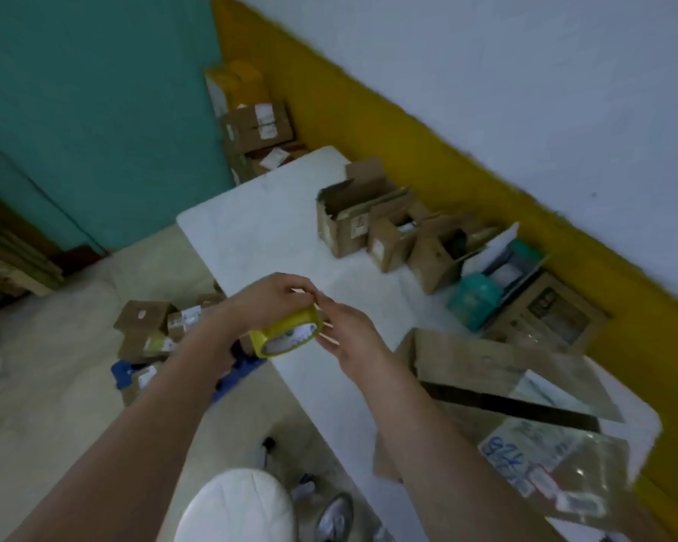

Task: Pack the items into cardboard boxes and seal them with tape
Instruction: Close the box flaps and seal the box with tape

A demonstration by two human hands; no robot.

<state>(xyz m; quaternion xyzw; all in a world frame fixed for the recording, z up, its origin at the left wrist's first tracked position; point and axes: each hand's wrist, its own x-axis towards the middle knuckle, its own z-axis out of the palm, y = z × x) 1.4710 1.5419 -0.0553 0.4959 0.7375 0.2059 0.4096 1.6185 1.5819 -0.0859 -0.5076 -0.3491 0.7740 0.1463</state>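
Observation:
My left hand (pixel 267 299) grips a yellow roll of tape (pixel 286 333) from above, over the near edge of the white table (pixel 259 228). My right hand (pixel 349 330) is at the roll's right side, its fingertips picking at the rim. A large cardboard box (pixel 486 369) lies at my right with its flaps open. A row of small open cardboard boxes (pixel 372 224) stands along the table's far side. Teal packaged items (pixel 478 295) sit beside them.
Several small taped boxes (pixel 149 330) lie on the floor left of the table. More boxes (pixel 255 127) are stacked in the far corner by the yellow wall. A white stool (pixel 235 506) stands under me, and a blue object (pixel 126 371) lies on the floor.

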